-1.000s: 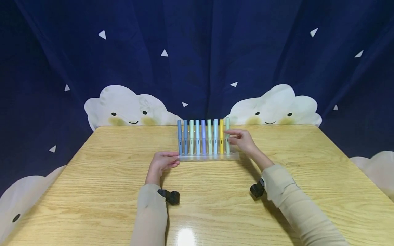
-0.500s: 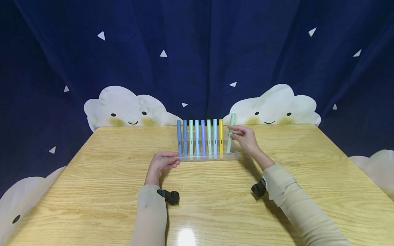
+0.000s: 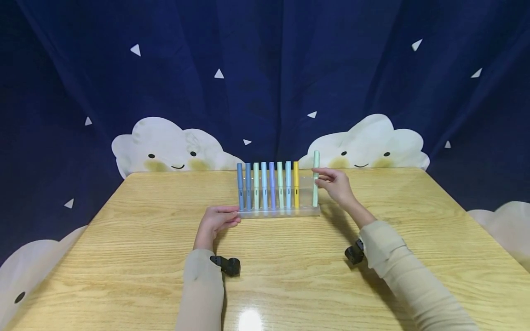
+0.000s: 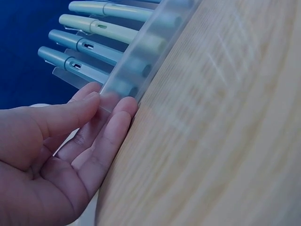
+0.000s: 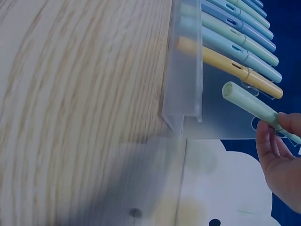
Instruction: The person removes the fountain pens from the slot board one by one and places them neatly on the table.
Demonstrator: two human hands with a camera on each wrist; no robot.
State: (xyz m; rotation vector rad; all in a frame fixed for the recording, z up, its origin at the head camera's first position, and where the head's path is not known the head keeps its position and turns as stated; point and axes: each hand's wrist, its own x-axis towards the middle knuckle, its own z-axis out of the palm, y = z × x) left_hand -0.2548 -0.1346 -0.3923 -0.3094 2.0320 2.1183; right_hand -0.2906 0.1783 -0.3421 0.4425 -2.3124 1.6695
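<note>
A frosted clear pen stand (image 3: 307, 212) holds a row of several capped pens, upright in the head view. At its left end my left hand (image 3: 216, 223) pinches the front lip between thumb and fingers, which the left wrist view shows close up. My right hand (image 3: 338, 187) pinches a pale green pen (image 5: 249, 103) by its cap part, raised at the stand's right end. In the right wrist view the pen's lower end is apart from the stand's front lip. The nearest pen still standing is a yellow pen (image 5: 235, 68); blue pens (image 4: 77, 66) stand at the left end.
Everything rests on a light wood-grain table (image 3: 281, 271). Behind it hangs a dark blue curtain (image 3: 256, 82) with white cloud prints. Each wrist wears a small black camera (image 3: 229, 265) over a beige sleeve.
The pale green pen has come up out of the right end of the row and moved right with my right hand, tilting, then straightening. My left hand keeps hold of the stand.
</note>
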